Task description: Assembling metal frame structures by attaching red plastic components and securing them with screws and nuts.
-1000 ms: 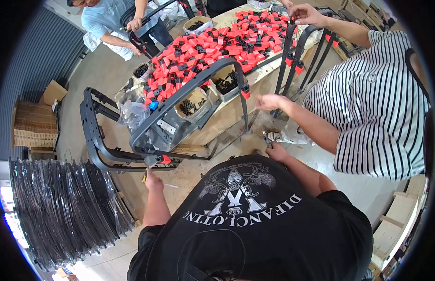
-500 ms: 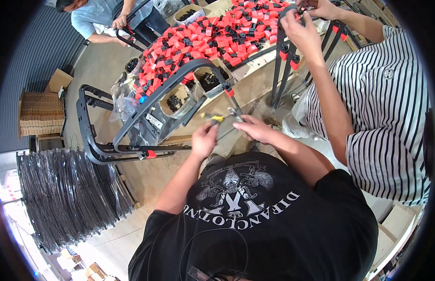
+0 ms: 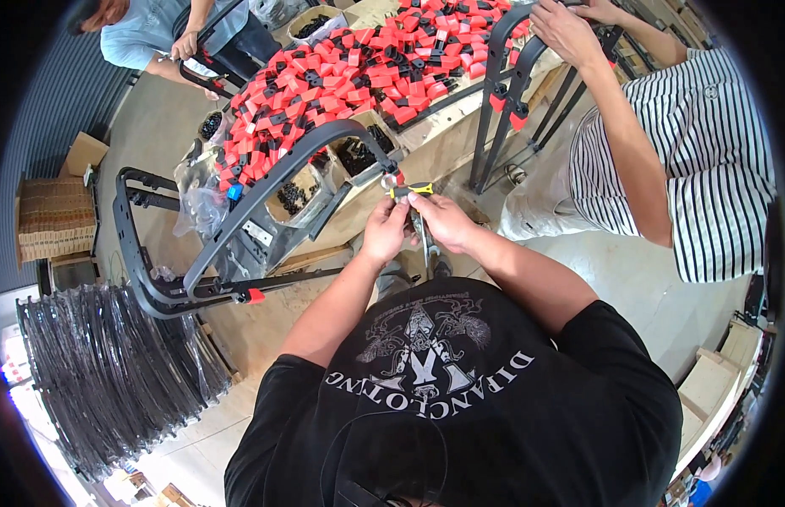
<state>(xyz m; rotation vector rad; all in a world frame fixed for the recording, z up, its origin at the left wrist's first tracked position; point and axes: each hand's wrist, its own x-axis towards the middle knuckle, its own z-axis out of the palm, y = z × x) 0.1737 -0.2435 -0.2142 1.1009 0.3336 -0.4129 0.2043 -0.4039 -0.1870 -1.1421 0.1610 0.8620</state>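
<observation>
My left hand (image 3: pixel 386 231) and my right hand (image 3: pixel 444 221) are close together at the near end of a black tubular frame (image 3: pixel 291 165). Between their thumbs lies a screwdriver-like tool with a yellow-and-black handle (image 3: pixel 421 188), roughly level. My left fingers are closed at it, and my right thumb also touches it. A silver metal tool (image 3: pixel 426 243) points down from beneath my right hand, which is closed around it; its exact kind is unclear. Just beyond my fingers are a small silver ring (image 3: pixel 388 182) and a red clip (image 3: pixel 399 178) on the frame's end.
Red-and-black plastic parts (image 3: pixel 342 72) are heaped on the table, beside bins of black hardware (image 3: pixel 298 196). A striped-shirt co-worker (image 3: pixel 688 152) handles another frame (image 3: pixel 498 97) at right; a person in light blue (image 3: pixel 152 38) works far left. Wrapped black tubes (image 3: pixel 114 372) stand at left.
My hands have come together, and the yellow-handled tool now lies level between them. The view has shifted slightly. The striped-shirt co-worker's near hand has moved along the top of their frame.
</observation>
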